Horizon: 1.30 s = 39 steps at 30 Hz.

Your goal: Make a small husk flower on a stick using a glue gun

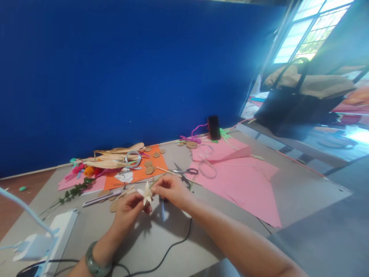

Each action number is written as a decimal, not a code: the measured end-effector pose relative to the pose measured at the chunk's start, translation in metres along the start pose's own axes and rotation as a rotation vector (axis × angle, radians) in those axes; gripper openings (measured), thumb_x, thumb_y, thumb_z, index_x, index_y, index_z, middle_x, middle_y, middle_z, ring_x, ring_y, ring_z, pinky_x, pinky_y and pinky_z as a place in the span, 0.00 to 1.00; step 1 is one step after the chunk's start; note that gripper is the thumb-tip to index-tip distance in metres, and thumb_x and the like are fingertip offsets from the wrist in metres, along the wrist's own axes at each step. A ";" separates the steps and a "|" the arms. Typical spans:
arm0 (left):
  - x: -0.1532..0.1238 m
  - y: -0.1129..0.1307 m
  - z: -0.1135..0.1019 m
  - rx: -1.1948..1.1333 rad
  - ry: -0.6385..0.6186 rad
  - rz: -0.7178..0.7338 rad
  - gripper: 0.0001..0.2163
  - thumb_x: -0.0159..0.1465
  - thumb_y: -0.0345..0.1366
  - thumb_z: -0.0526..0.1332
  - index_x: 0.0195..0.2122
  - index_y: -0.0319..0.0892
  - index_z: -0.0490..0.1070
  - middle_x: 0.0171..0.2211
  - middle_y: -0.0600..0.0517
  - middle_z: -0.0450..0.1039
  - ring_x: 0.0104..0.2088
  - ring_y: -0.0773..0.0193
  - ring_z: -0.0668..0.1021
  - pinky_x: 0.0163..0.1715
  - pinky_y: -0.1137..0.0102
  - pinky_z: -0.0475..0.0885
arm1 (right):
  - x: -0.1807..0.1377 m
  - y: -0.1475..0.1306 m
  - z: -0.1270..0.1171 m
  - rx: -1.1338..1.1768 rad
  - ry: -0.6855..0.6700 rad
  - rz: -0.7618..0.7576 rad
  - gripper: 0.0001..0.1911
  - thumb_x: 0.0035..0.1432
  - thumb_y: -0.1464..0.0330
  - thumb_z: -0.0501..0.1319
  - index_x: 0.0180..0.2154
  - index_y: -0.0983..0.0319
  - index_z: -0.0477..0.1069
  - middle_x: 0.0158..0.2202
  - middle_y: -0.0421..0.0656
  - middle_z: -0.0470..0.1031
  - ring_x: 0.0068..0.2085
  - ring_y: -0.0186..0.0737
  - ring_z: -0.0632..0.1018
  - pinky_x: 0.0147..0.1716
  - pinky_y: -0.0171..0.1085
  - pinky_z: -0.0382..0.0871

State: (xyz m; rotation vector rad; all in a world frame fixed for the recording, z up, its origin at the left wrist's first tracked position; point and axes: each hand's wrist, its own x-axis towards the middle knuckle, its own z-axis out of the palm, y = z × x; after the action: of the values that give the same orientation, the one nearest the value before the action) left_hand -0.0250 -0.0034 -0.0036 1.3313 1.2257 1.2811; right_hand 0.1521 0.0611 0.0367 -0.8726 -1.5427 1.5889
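Between my two hands, above the table, is a small pale cream flower [148, 194] with pointed petals. My left hand [131, 209] pinches it from the left, thumb and fingers closed at its base. From the right, the fingertips of my right hand [171, 188] are pressed together at one petal. Just beyond my right hand lie scissors [191, 171] with dark handles and a thin stick [163, 169]. A lilac utility knife [101, 198] rests to the left of my left hand, by some round brown discs [114, 206].
Orange paper [138, 177] with dried husks [115, 158] lies at the back left; pink sheets [236, 181] cover the right. A phone [213, 127] leans on the blue partition [144, 77]. A power strip [62, 234] and black cable [173, 245] are nearest me.
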 end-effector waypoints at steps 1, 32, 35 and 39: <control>0.000 0.000 0.000 -0.022 -0.004 -0.014 0.11 0.59 0.42 0.65 0.29 0.39 0.76 0.21 0.50 0.76 0.22 0.64 0.76 0.24 0.71 0.73 | 0.000 -0.001 0.000 -0.001 -0.001 0.004 0.13 0.47 0.60 0.69 0.25 0.64 0.75 0.21 0.39 0.74 0.20 0.28 0.66 0.20 0.30 0.57; 0.020 -0.005 -0.005 -0.431 0.338 -0.267 0.17 0.45 0.43 0.73 0.24 0.36 0.69 0.21 0.55 0.71 0.13 0.81 0.58 0.13 0.81 0.48 | 0.006 -0.004 -0.027 -1.436 -0.210 0.013 0.15 0.45 0.76 0.61 0.38 0.65 0.68 0.40 0.52 0.76 0.42 0.50 0.76 0.35 0.38 0.61; 0.019 -0.004 -0.004 -0.433 0.329 -0.312 0.17 0.47 0.45 0.71 0.24 0.37 0.68 0.17 0.59 0.66 0.12 0.81 0.56 0.12 0.80 0.46 | 0.007 -0.011 -0.033 -1.267 -0.096 0.013 0.13 0.49 0.75 0.58 0.40 0.62 0.66 0.36 0.46 0.76 0.36 0.44 0.75 0.30 0.35 0.59; 0.020 -0.007 -0.004 -0.431 0.338 -0.331 0.17 0.48 0.46 0.70 0.25 0.39 0.68 0.13 0.61 0.61 0.11 0.78 0.57 0.12 0.79 0.47 | 0.001 -0.023 -0.031 -0.953 -0.042 -0.095 0.08 0.59 0.70 0.54 0.42 0.61 0.65 0.32 0.43 0.73 0.32 0.39 0.73 0.30 0.34 0.62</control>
State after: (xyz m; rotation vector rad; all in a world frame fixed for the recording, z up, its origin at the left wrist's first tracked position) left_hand -0.0304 0.0167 -0.0081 0.5932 1.2404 1.4569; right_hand 0.1794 0.0769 0.0580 -1.2150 -2.3640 0.7421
